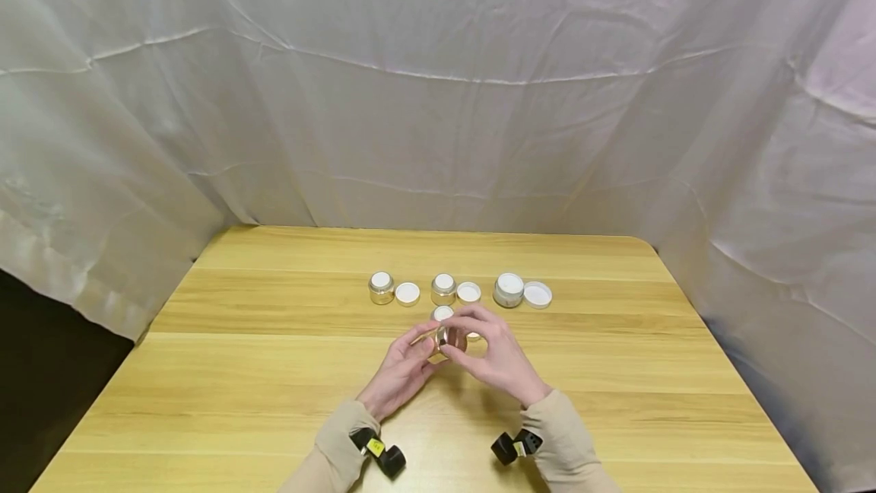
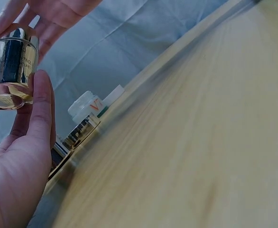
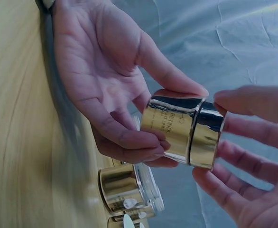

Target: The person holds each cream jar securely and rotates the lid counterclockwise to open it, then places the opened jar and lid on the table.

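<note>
A gold cosmetic jar (image 3: 170,126), shiny and with small print on its side, is held above the table between both hands. My left hand (image 1: 399,377) grips the jar body. On the jar sits its gold lid (image 3: 208,135), pinched around the rim by the fingers and thumb of my right hand (image 1: 498,354). Just beyond the hands, another jar (image 1: 442,313) with a white top is partly covered by them. A lid beside it is mostly hidden by the right hand.
Farther back stand a left gold jar (image 1: 381,294), a middle gold jar (image 1: 443,295) and a pale glass jar (image 1: 509,293). White-lined lids (image 1: 407,294) lie to the right of each. Grey curtain (image 1: 438,135) hangs behind the wooden table (image 1: 239,386).
</note>
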Available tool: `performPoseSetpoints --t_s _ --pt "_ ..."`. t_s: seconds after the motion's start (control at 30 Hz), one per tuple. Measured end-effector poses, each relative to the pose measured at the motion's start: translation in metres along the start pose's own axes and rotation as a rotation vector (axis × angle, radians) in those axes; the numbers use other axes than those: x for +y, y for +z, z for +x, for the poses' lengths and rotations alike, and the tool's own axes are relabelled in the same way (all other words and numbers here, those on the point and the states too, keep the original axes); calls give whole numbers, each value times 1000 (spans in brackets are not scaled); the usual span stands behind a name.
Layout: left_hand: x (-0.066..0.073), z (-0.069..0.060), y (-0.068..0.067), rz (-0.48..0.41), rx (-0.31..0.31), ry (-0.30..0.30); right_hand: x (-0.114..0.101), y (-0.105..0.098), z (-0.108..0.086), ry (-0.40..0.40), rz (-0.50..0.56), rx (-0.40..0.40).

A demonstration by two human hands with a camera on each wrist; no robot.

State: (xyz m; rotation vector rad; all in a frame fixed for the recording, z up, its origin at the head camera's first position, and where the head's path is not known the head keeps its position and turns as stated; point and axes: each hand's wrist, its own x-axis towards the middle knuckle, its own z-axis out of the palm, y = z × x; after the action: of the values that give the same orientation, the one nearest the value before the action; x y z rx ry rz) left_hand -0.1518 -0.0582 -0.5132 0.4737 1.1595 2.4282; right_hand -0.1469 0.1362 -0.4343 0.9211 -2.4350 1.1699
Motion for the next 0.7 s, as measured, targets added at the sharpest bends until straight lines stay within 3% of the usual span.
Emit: performPoseSetpoints --t_s 0.17,0.33,0.5,0.7 --pt "0 0 0 2 12 -3 -1 0 0 17 23 -34" --pt "-1 0 -1 -2 -22 15 1 2 0 69 35 -8" --pt "-1 0 -1 -4 -44 31 2 3 1 58 45 32" --pt "0 0 0 -5 -26 23 2 3 1 27 47 27"
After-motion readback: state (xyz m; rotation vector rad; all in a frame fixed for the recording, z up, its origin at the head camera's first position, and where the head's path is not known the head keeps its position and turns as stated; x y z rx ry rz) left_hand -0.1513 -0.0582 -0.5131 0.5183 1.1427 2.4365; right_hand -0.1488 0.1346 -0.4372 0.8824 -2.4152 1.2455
